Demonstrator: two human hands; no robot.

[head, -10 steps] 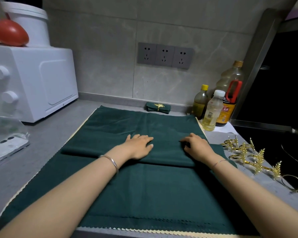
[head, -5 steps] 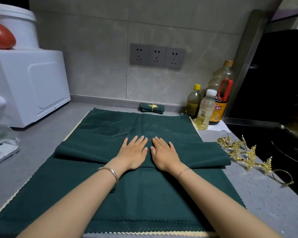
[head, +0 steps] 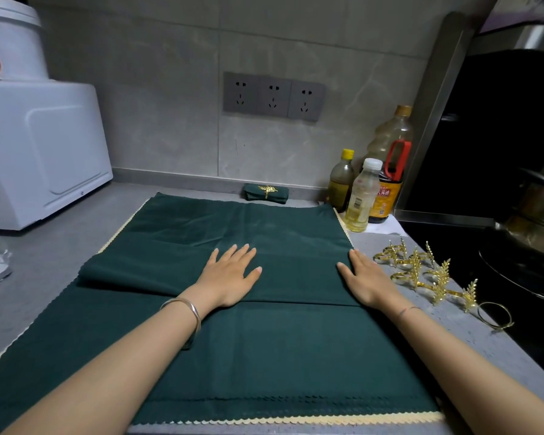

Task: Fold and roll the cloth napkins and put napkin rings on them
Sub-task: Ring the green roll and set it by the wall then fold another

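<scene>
A dark green napkin [head: 157, 271] folded into a wide band lies across a stack of flat green napkins [head: 280, 356] with cream scalloped edges. My left hand [head: 231, 276] presses flat on the middle of the band with fingers spread. At the band's right end my right hand [head: 363, 279] lies flat with straight fingers. One rolled green napkin [head: 266, 193] with a gold leaf ring sits at the back by the wall. Several gold leaf napkin rings [head: 421, 268] lie on the counter to the right.
A white appliance [head: 41, 149] stands at the left with a white tub on top. Three bottles [head: 368, 189] stand at the back right. A black stove with a metal pot [head: 534, 215] fills the right side. The grey counter [head: 44, 255] shows at the left.
My right hand slid from beside my left hand out to the band's right end. The left hand stayed near the middle. The camera tilted slightly.
</scene>
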